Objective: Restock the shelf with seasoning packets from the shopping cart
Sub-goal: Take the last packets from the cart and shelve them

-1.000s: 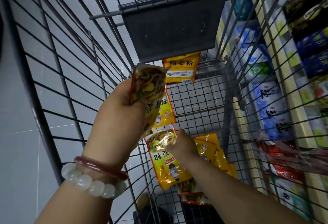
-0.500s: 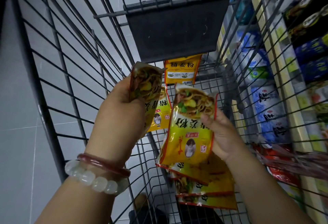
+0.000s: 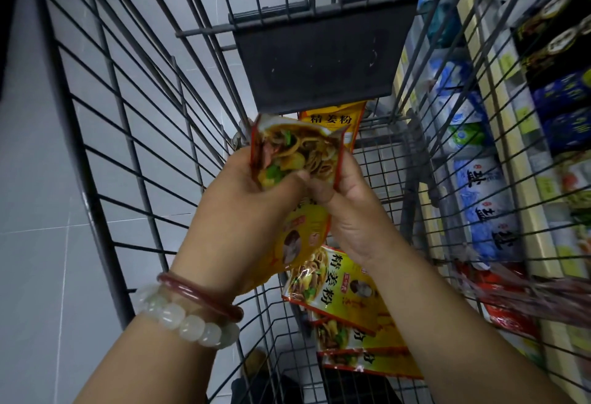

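Grey wire everywhere: the cart (image 3: 105, 135) fills the view, its mesh walls running down to a grid floor, with a dark flap (image 3: 323, 58) hanging at the far end. To the right, seen through the wires, the shelf (image 3: 540, 199) carries blue and white bags, dark packs higher up and red packs lower down, all a little blurred. Both hands are up over the middle of the cart. The left hand (image 3: 246, 211) is closed around a bunch of yellow packets (image 3: 297, 151), thumb pressed across the front one's noodle picture, and the right hand (image 3: 351, 205) is clamped on the same bunch from the other side, fingers wrapped over its red edge. How many packets sit in that bunch, I cannot tell. Below the right wrist, more packets (image 3: 339, 288) lie overlapping on the cart floor, faces up, and one packet (image 3: 335, 120) leans at the far end just under the flap. On the left wrist, two bracelets sit side by side: a pale beaded one (image 3: 182, 320) and a dark red bangle (image 3: 198, 295).
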